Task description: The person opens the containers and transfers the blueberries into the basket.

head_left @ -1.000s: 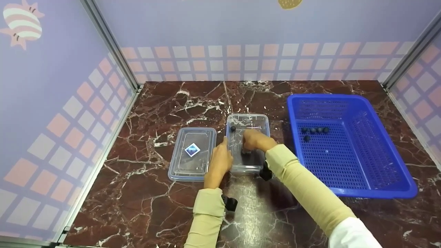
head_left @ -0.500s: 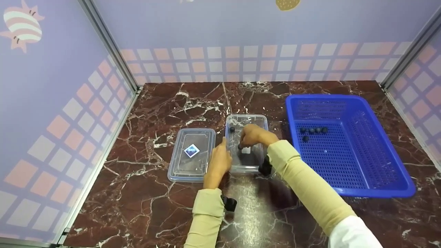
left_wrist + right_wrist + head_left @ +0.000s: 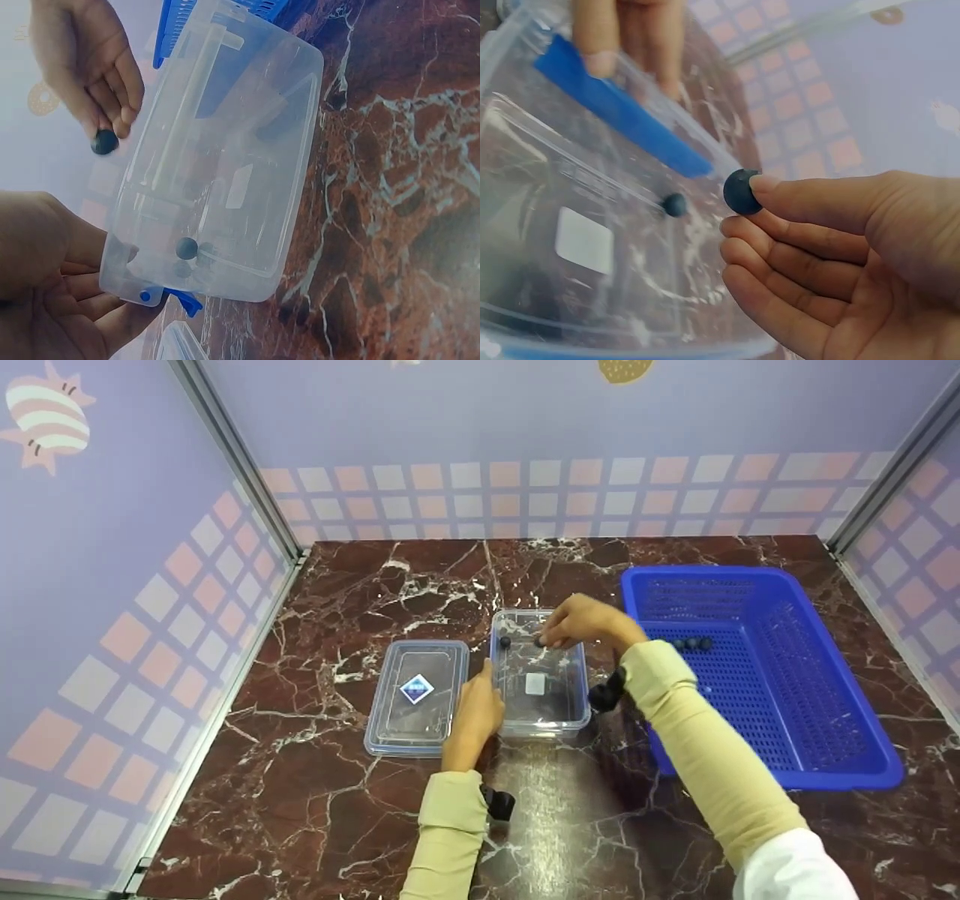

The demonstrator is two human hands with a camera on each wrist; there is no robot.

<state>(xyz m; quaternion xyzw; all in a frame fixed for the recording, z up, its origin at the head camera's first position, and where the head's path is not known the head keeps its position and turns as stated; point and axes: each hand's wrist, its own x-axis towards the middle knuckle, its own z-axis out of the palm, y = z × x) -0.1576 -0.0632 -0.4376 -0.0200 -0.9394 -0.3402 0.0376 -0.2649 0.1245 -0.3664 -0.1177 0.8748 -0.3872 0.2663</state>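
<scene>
My right hand [image 3: 581,620] pinches a blueberry [image 3: 742,192] between thumb and fingertips, over the far right part of a clear plastic box [image 3: 544,727]. The other fingers curl loosely below it in the right wrist view. My left hand [image 3: 475,709] grips the box's left wall, thumb over the rim and fingers outside, by a blue latch [image 3: 622,112]. Another blueberry [image 3: 505,643] lies on the box floor near the far left corner. A white square label [image 3: 535,684] shows on the floor of the box.
A clear plastic lid [image 3: 417,727] with a diamond label lies flat to the left of the box. To the right stands a blue perforated basket [image 3: 840,787] with several blueberries [image 3: 691,643], partly hidden by my right sleeve. Patterned panels enclose the marble-look table.
My right hand has risen from low in the middle of the box and moved away and to the right, carrying the pinched blueberry. My left hand has stayed on the box wall.
</scene>
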